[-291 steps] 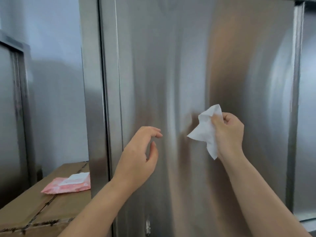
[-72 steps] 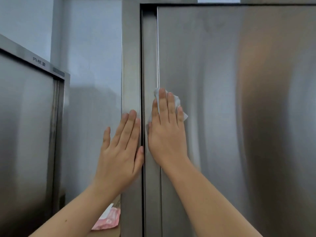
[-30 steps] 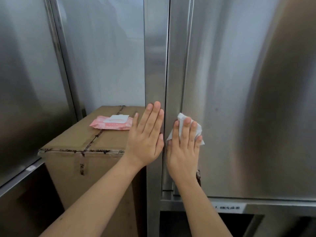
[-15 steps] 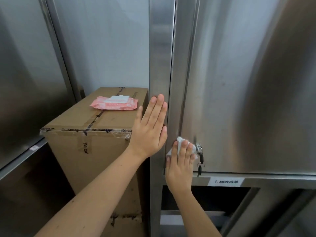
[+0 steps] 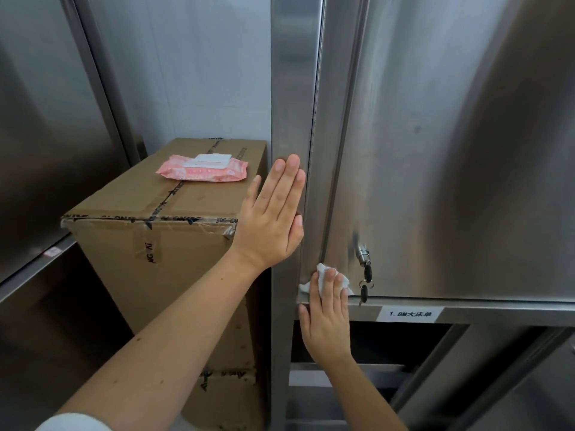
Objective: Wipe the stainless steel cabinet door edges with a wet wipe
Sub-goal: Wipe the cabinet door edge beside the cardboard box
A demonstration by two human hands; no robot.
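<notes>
- Brushed steel all round: a tall cabinet door (image 5: 435, 150), its vertical frame post (image 5: 292, 88) just left of it, and a second steel cabinet (image 5: 46, 119) well off to the left.
- Right hand (image 5: 326, 325): fingers (image 5: 331, 284) straight and close together, pointing up, pressing a crumpled white wet wipe (image 5: 323, 269) flat against the metal. Not curled round it; the wipe is pinned under the fingertips only.
- The wipe sits at the door's bottom left corner, where the left edge meets the bottom edge. White shows above the fingertips and to either side of them.
- Just right of the fingertips: a small cylinder lock (image 5: 362, 253) on the door face, with a key in it and more keys (image 5: 364, 290) dangling below, close to the wipe's right corner.
- Under the palm: the horizontal rail below the door. Further right along that rail, a white label (image 5: 410, 314) with dark print.
- Left hand (image 5: 270, 222): above and to the left of the right hand, flat and spread open, fingers straight and pointing up, laid against the frame post. Holds nothing.
- Left of that hand: a taped cardboard box (image 5: 140, 244), standing upright beside the post.
- On the box top: a pink pack of wipes (image 5: 202, 171) with a white flap, lying flat, well apart from both hands.
</notes>
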